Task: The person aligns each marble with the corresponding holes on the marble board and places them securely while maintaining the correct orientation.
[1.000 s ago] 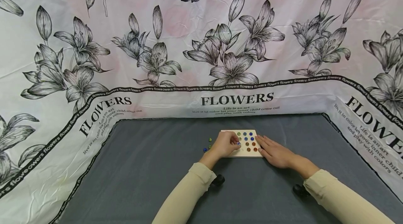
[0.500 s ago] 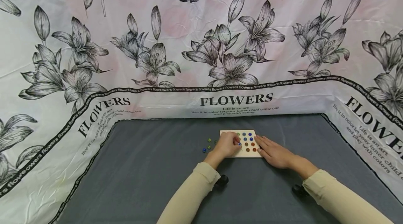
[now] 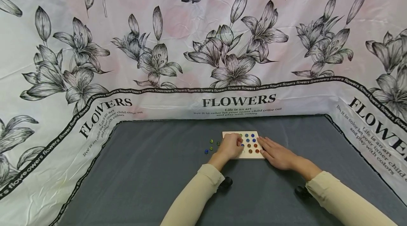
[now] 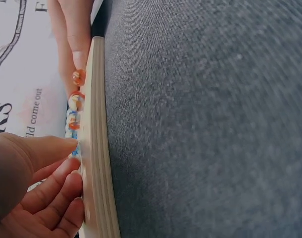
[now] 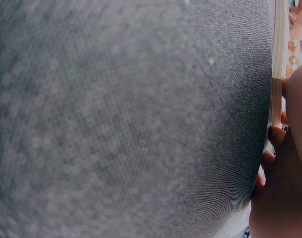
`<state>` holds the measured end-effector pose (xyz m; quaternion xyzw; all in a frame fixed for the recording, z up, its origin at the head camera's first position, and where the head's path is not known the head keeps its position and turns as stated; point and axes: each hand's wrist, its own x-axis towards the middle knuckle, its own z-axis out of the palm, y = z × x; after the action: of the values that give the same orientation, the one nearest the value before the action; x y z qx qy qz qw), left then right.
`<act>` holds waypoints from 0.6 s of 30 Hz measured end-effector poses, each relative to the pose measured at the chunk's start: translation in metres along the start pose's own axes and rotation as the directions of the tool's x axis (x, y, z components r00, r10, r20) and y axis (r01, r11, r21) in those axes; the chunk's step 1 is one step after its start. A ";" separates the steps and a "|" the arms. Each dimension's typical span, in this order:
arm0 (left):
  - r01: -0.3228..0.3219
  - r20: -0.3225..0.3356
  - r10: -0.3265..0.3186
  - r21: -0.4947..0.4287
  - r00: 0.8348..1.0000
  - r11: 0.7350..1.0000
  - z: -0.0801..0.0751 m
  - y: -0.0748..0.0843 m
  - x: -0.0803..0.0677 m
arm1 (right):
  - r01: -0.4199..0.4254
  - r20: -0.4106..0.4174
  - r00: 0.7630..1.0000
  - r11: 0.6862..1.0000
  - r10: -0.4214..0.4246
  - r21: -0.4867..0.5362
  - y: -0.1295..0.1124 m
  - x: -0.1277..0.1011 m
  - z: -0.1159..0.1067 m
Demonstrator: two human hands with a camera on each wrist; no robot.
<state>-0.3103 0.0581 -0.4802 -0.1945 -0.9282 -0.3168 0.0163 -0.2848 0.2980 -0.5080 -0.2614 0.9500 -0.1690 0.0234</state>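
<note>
A pale wooden board (image 3: pixel 246 156) lies on the grey cloth, with blue, green and orange-brown marbles standing in rows on it. My left hand (image 3: pixel 229 145) reaches over its left part and pinches a blue marble (image 4: pixel 75 149) between thumb and fingertips, right at the board's surface. The other fingers curl beside it, touching or nearly touching the wood. Along the board's right edge rests my right hand (image 3: pixel 279 153), its fingers extended against the side. An orange marble (image 4: pixel 78 77) sits near the right hand's fingertips. The left hand hides the board's left columns.
Several loose marbles lie left of the board, among them a blue marble (image 3: pixel 206 151) and a green marble (image 3: pixel 211 141). Grey cloth (image 3: pixel 143 169) covers the table. A flower-printed curtain (image 3: pixel 178 60) stands behind and at both sides.
My left hand has shifted slightly right over the board, still at the blue marble, uncovering more of the loose marbles. The right hand stays at the board's edge.
</note>
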 end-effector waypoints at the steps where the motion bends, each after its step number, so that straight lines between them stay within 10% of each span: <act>1: -0.006 -0.001 0.006 0.001 1.000 1.000 0.000 -0.001 0.000 | 0.001 -0.001 1.000 1.000 -0.001 0.000 0.000 0.000 0.000; 18: -0.260 0.057 0.261 -0.026 0.964 0.965 -0.056 -0.021 -0.022 | 0.032 -0.038 0.999 0.999 -0.031 0.008 -0.012 -0.004 -0.005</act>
<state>-0.3024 0.0023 -0.4512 -0.3245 -0.8916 -0.3144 0.0281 -0.2759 0.2920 -0.4997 -0.2729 0.9453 -0.1786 0.0037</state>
